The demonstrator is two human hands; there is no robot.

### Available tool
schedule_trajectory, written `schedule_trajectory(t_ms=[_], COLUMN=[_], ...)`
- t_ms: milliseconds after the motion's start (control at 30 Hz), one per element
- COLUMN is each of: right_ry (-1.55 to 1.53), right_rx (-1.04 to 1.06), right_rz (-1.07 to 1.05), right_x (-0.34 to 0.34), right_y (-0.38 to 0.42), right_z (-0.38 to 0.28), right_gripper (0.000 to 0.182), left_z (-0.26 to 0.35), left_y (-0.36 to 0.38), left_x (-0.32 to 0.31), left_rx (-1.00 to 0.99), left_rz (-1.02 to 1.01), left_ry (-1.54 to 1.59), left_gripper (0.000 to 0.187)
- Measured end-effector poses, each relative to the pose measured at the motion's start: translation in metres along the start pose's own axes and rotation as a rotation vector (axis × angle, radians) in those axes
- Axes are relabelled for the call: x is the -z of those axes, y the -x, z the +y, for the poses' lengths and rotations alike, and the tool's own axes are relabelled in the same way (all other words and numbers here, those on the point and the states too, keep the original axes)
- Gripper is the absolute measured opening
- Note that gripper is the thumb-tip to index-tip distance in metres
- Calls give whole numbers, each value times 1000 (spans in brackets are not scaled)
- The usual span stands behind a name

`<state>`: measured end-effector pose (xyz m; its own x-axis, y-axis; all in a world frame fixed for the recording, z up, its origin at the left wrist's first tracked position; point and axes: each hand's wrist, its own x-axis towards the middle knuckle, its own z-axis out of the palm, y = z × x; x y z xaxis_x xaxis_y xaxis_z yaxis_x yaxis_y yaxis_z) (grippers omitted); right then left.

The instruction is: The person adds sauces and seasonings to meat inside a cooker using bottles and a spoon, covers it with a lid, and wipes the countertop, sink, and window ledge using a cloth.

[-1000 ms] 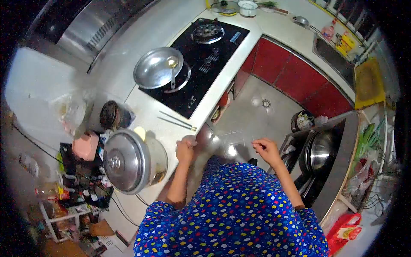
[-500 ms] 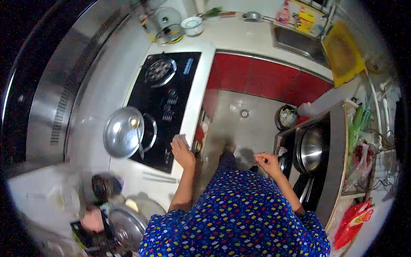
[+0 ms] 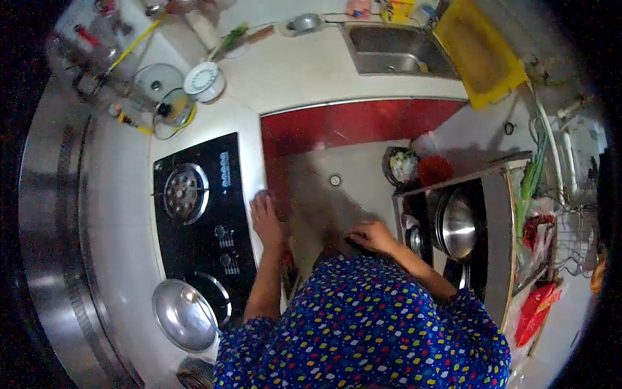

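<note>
My left hand (image 3: 265,219) lies along the white front edge of the black gas stove (image 3: 207,233), fingers stretched out and slightly apart. Whether a cloth is under the fingers is hidden. My right hand (image 3: 374,235) hangs above the floor in front of my body, its fingers curled together. A dark shape shows below these fingers, and I cannot make out whether they hold anything. Close to the stove's near burner, a round shiny metal lid (image 3: 184,318) with a small knob stands at a tilt. The far burner (image 3: 186,192) has a metal ring around it.
A white lidded pot (image 3: 204,82) and a glass lid (image 3: 159,84) stand on the counter past the stove. A steel sink (image 3: 402,50) is at the back right. To my right, a shelf (image 3: 499,240) holds metal pans (image 3: 457,223). A floor drain (image 3: 335,180) lies ahead.
The view has shifted toward the sink, so the stove and lid appear lower left. A greyish cloth at my left fingertips no longer shows. My right hand has turned inward, knuckles up.
</note>
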<state>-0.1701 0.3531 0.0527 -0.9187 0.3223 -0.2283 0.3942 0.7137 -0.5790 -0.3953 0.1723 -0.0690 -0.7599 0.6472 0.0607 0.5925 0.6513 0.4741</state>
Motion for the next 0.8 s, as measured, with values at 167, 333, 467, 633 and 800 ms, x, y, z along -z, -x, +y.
schedule_trajectory(t_ms=[167, 333, 467, 633, 800], right_ry=[-5, -54, -101, -197, -27], right_rx=[-207, -127, -97, -68, -37], right_rz=[-125, -43, -37, -24, -21], right_x=[17, 23, 52, 95, 116], right_y=[11, -5, -46, -86, -97], right_z=[8, 36, 36, 41, 69], right_gripper=[21, 23, 20, 21, 21], left_z=[-25, -22, 3, 89, 147], left_y=[-88, -155, -186, -217, -270], left_x=[-33, -28, -5, 21, 26], left_rx=[-138, -119, 37, 151, 355], left_rz=[153, 195, 207, 48, -318], left_ry=[-73, -149, 494, 1444, 2123], left_gripper=[47, 40, 32, 31, 34])
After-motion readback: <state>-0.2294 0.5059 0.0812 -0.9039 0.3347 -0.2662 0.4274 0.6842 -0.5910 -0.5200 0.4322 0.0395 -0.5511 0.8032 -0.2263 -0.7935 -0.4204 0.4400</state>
